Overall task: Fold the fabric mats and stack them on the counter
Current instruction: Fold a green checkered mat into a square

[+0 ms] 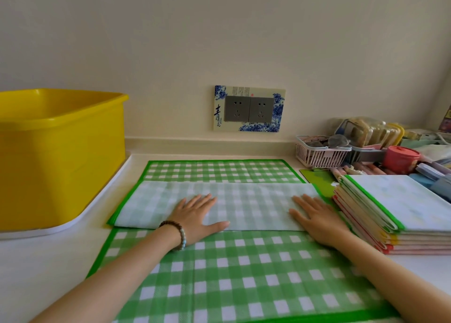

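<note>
Green checked mat (244, 274) lies on the counter (36, 261) only part-folded, my left hand (197, 217) and right hand (317, 217) pressing flat-fingered on its turned-over band (244, 200), gripping nothing, while finished mats (402, 200) sit stacked beside it.

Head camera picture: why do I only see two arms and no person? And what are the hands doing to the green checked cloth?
The camera sits on the person's head and looks down, so you see what they see: their own arms. There is no machine here, just two bare hands. The left hand, with a bead bracelet at the wrist, and the right hand both lie flat on the pale folded-over strip of the green checked mat, pressing it down. Neither hand grips anything. The mat lies on a white counter. To the right is a stack of folded mats; to the left stands a yellow tub.
</note>
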Available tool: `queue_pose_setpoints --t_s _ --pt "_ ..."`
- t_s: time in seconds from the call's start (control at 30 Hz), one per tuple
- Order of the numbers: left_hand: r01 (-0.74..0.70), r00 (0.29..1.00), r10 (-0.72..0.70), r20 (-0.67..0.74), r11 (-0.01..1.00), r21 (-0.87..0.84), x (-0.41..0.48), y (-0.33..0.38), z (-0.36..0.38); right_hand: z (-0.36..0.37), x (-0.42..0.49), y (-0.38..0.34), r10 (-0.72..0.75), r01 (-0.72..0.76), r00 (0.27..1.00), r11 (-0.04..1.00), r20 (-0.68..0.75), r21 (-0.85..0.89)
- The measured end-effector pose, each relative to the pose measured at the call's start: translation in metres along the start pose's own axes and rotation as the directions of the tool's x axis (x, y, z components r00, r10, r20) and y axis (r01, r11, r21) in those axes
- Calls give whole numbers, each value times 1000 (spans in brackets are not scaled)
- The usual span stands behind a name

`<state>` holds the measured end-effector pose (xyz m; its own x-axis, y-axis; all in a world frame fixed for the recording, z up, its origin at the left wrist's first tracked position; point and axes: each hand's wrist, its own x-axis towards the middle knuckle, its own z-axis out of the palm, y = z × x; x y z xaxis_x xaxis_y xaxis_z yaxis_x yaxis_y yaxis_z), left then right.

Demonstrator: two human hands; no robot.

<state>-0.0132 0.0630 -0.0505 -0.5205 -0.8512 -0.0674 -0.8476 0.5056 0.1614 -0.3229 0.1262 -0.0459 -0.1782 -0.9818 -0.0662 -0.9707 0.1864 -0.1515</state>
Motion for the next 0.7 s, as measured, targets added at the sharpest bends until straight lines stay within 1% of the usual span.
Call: queue_pose_setpoints --t_s 0.1,0.23,0.33,0.43,0.57,0.7 --pt "4 1000 -4 -1 1000 4 1 0 0 -3 -2 23 27 -28 999 1000 23 10" --pt "9 1000 -9 -5 1000 4 1 0 1 -6 1 26 33 -32 998 999 60 -5" --pt "8 1000 -8 5 1000 4 1 0 1 -13 -2 11 16 -17 1000 999 23 35" --pt "18 1000 -18 -4 1000 13 0 3 -1 -14 -8 -27 -116 117 993 992 -26 51" --pt "21 1000 -21 8 1000 21 -1 4 -2 -1 -14 -85 -308 308 951 950 -10 54" --pt "38 999 -38 11 999 26 -2 6 -3 14 -15 -109 -363 362 932 931 16 33"
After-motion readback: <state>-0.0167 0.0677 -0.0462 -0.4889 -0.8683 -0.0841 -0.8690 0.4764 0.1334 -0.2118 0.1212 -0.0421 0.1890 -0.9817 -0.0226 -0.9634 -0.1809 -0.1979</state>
